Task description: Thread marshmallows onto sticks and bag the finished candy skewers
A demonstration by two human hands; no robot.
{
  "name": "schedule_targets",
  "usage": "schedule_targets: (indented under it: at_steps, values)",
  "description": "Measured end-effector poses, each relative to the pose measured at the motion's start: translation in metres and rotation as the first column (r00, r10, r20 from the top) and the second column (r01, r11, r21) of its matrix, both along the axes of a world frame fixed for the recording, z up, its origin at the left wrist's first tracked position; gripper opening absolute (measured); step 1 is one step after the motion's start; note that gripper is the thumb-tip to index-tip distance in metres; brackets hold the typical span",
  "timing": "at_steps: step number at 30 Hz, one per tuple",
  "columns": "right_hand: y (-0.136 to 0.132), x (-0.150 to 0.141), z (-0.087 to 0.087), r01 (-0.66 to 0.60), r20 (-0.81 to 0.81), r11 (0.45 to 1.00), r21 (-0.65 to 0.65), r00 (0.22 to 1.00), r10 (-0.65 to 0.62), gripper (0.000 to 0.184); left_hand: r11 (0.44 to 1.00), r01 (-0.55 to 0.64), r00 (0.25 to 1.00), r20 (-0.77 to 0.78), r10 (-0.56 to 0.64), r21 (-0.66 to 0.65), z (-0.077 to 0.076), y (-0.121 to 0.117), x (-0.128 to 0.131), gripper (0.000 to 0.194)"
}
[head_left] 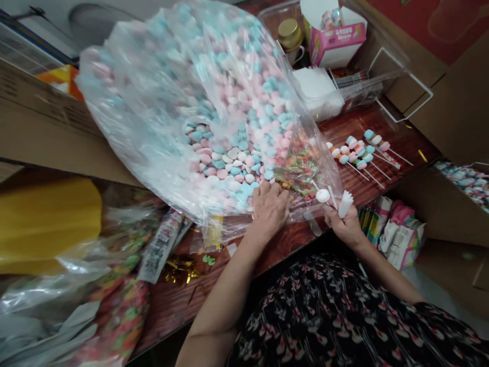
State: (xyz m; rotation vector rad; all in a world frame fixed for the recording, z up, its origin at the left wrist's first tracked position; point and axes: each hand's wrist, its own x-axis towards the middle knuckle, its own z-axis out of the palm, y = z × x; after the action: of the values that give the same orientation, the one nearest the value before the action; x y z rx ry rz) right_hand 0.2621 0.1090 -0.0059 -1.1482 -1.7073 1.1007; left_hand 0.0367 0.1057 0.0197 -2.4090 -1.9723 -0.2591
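A big clear plastic bag [160,102] full of pink, blue and white candies lies across the reddish wooden table [336,130]. My left hand [269,208] rests at the bag's open mouth, fingers curled down among the candies. My right hand [346,223] is closed on several white sticks [345,203]; one stick carries a white candy [323,195] at its tip. Finished candy skewers [359,151] lie on the table beyond my right hand.
A pink open box [336,35], a gold-lidded jar [289,34] and a white wire rack [405,92] stand at the back. Cardboard boxes line the left. A yellow item [46,219] and bags of colourful sweets [118,316] lie front left. Packets [397,229] sit right.
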Motion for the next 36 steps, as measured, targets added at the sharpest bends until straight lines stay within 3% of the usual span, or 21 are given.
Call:
schedule_targets:
  at_steps: [3, 7, 10, 13, 16, 21, 27, 30, 32, 33, 34, 36]
  values:
    - [0.000, 0.003, 0.001, -0.021, 0.000, 1.000, 0.021, 1.000, 0.021, 0.031, 1.000, -0.001, 1.000, -0.004, 0.001, -0.021, -0.006, 0.003, 0.007, 0.014]
    - [0.000, 0.007, -0.003, -0.073, 0.013, 0.995, 0.069, 0.997, 0.073, 0.023, 0.997, 0.041, 0.999, -0.009, -0.041, 0.067, -0.019, -0.003, 0.010, 0.011]
    - [-0.002, 0.007, -0.003, -0.078, 0.020, 0.993, 0.094, 0.997, 0.076, 0.021, 0.988, 0.055, 0.996, 0.062, -0.065, 0.142, -0.023, -0.006, 0.006, 0.012]
    - [-0.003, 0.006, 0.001, -0.083, 0.046, 0.992, 0.098, 0.996, 0.078, 0.024, 0.983, -0.013, 0.986, 0.168, -0.019, 0.183, -0.020, -0.007, 0.000, 0.013]
    - [-0.003, 0.005, 0.007, -0.098, 0.111, 0.989, 0.112, 0.990, 0.086, 0.025, 0.992, -0.057, 0.980, 0.194, 0.035, 0.110, -0.016, -0.007, -0.001, 0.015]
    - [-0.003, 0.007, 0.007, -0.094, 0.144, 0.991, 0.092, 0.986, 0.080, 0.022, 0.995, 0.039, 0.995, 0.100, -0.030, -0.090, -0.022, 0.000, 0.009, 0.019]
    - [-0.010, 0.010, 0.006, -0.145, 0.137, 0.988, 0.054, 0.981, 0.137, 0.022, 0.995, 0.055, 0.995, 0.083, -0.049, -0.078, -0.026, 0.001, 0.012, 0.018]
    - [-0.011, 0.012, 0.006, -0.135, 0.120, 0.989, 0.064, 0.985, 0.127, 0.022, 0.993, 0.111, 0.975, 0.196, -0.102, -0.036, -0.024, -0.007, 0.010, 0.019]
    - [-0.010, 0.011, 0.006, -0.130, 0.102, 0.988, 0.077, 0.987, 0.122, 0.021, 0.993, 0.115, 0.909, 0.402, -0.113, 0.019, -0.022, -0.014, 0.009, 0.017]
    - [-0.010, 0.010, 0.007, -0.132, 0.099, 0.988, 0.078, 0.987, 0.124, 0.021, 0.996, 0.076, 0.834, 0.545, -0.087, 0.044, -0.020, -0.016, 0.008, 0.014]
    - [-0.010, 0.009, 0.007, -0.137, 0.098, 0.988, 0.077, 0.987, 0.129, 0.021, 0.999, 0.003, 0.717, 0.696, -0.037, 0.050, -0.018, -0.019, 0.008, 0.011]
    - [-0.011, 0.003, 0.010, -0.167, 0.102, 0.983, 0.078, 0.982, 0.159, 0.021, 0.985, -0.172, 0.356, 0.931, 0.086, -0.025, -0.010, -0.023, 0.006, 0.015]
